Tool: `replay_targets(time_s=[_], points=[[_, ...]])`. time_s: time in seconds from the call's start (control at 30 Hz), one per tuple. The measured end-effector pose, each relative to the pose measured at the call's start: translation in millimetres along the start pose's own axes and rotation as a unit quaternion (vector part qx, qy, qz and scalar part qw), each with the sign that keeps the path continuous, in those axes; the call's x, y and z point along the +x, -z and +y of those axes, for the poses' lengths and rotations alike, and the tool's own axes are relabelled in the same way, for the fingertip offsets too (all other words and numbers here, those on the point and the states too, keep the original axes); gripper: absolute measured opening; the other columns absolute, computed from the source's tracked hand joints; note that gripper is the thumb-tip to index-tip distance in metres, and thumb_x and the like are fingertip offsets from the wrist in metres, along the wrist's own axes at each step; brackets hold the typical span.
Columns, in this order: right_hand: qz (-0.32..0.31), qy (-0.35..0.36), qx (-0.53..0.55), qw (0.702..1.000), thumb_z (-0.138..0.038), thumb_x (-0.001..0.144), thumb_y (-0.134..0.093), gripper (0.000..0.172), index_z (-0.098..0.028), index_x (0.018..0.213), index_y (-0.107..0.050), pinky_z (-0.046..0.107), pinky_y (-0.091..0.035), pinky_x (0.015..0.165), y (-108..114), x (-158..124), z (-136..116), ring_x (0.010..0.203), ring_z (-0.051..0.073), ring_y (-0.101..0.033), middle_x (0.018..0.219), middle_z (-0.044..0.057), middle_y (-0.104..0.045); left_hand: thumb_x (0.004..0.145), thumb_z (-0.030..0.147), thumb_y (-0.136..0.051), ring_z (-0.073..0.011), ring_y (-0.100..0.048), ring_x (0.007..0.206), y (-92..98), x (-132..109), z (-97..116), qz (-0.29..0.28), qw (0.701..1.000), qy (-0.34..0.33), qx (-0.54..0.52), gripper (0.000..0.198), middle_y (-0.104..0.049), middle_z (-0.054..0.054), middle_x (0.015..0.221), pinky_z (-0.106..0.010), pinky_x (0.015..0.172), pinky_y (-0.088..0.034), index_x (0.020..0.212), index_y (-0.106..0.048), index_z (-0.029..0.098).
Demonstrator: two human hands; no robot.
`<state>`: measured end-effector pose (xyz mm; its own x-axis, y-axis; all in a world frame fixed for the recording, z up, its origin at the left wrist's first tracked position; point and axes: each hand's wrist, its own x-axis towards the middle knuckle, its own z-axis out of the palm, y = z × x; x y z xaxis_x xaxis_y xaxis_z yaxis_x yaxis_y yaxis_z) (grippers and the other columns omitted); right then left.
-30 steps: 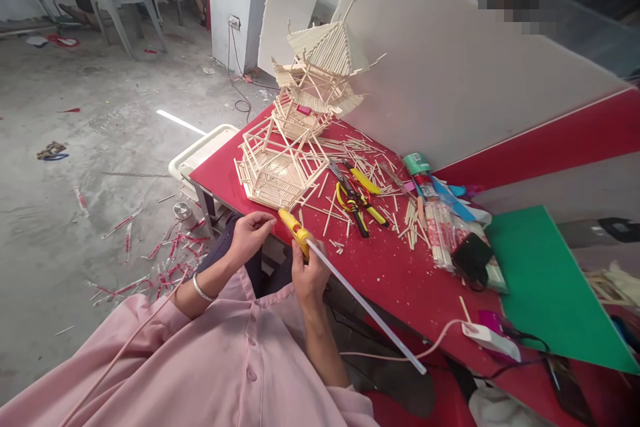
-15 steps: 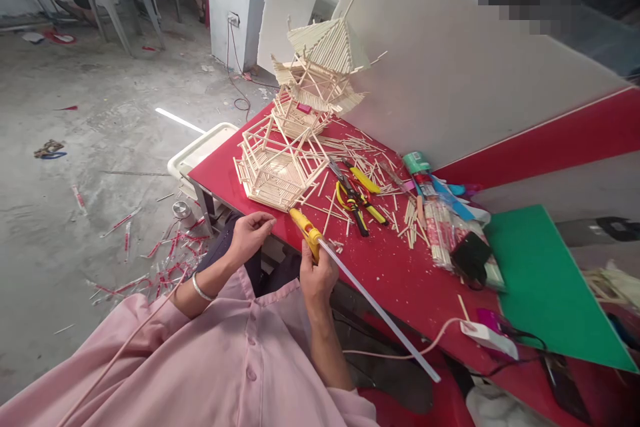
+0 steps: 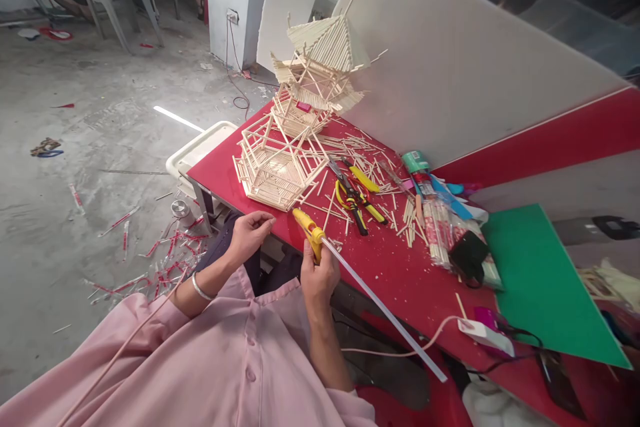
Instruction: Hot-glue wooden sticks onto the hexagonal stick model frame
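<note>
My right hand [image 3: 320, 275] is wrapped round the handle of a yellow hot glue gun [image 3: 309, 228], and a long clear glue stick [image 3: 383, 307] runs out of its back end. The gun's nozzle points toward the stick model. My left hand [image 3: 251, 235] is closed in a pinch at the table's front edge, left of the nozzle; whatever its fingertips hold is too small to make out. Just beyond both hands stands a hexagonal base frame [image 3: 280, 170] of thin wooden sticks. Behind it rises a pagoda-like tower [image 3: 327, 53] with slatted roofs.
Loose sticks [image 3: 360, 150] and yellow-black pliers [image 3: 353, 197] lie on the red table [image 3: 360, 273]. Bagged sticks [image 3: 440, 230], a green board [image 3: 540, 280] and a white power strip [image 3: 486, 335] are on the right. Wrappers [image 3: 170, 257] litter the floor beside a white stool [image 3: 200, 147].
The glue gun's nozzle has shifted slightly right, away from the base frame's edge, and the glue stick's far end has swung a little right. My left hand holds nearly still.
</note>
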<state>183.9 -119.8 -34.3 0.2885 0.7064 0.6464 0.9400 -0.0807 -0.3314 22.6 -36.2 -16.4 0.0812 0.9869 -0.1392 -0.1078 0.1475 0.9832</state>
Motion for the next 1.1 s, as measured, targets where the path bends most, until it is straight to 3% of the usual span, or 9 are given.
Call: replay_targets(time_s=[1.1], points=[[0.011,-0.052,-0.012,0.999,-0.053,0.097,-0.051,0.05,-0.009,0.106,-0.072,0.033,-0.053,0.069,-8.9,-6.2,4.0,0.075,0.024,-0.07,0.088,0.017,-0.075,0.071,0.04,-0.071,-0.0085,-0.047,0.041,1.5,-1.2,-2.6,-0.003,1.0,0.002,0.006,0.025,-0.058,0.002,0.051,-0.02,0.04,-0.035,0.073,-0.071,0.015]])
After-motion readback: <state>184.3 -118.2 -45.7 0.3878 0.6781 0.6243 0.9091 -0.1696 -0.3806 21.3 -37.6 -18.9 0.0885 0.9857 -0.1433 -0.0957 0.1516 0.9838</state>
